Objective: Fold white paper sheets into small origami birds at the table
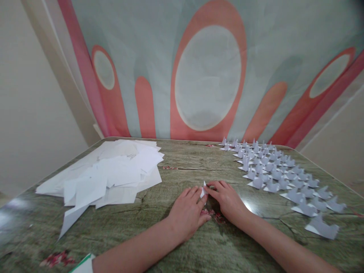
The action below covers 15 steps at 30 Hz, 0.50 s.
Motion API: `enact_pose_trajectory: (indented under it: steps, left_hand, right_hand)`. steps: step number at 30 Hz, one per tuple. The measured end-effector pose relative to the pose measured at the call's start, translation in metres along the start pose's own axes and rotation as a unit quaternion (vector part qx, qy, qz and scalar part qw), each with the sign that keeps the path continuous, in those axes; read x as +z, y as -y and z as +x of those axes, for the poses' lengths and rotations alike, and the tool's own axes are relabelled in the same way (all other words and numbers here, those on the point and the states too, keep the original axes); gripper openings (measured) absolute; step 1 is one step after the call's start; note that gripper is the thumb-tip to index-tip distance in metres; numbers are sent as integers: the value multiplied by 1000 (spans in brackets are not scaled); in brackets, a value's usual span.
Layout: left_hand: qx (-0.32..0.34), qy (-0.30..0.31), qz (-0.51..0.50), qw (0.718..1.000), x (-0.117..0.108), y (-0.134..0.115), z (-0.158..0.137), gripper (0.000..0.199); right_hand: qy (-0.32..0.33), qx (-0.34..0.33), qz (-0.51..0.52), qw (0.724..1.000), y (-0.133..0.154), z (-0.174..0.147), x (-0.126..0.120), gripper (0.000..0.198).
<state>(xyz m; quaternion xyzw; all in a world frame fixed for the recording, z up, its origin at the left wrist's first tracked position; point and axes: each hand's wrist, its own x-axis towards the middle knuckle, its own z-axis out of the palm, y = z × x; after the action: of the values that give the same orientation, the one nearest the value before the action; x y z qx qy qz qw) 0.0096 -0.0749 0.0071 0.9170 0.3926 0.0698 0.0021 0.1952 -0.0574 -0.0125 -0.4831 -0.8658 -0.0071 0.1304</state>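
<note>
Between my two hands, near the middle of the table, is a small piece of folded white paper (pixel 203 192) with a pointed tip standing up. My left hand (pixel 187 214) lies on the near left side, its fingers bent over the paper against the tabletop. From the right, my right hand (pixel 228 199) pinches the paper's edge between thumb and fingers. Most of the folded piece is hidden by my fingers. Rows of folded white paper birds (pixel 258 182) stand on the right side of the table.
A large loose heap of white paper sheets (pixel 122 170) covers the left part of the wood-patterned table (pixel 182 159). One sheet hangs out at the heap's near corner. Behind the far edge rises a wall covering (pixel 159 38) with red and pale green shapes.
</note>
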Motion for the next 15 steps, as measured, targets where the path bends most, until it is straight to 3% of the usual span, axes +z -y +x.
enact_pose_trajectory:
  steps: [15]
  left_hand:
    - [4,16,-15,1000,-6,0,0,51]
  right_hand:
    - [40,37,-96,994,12,14,-9,38]
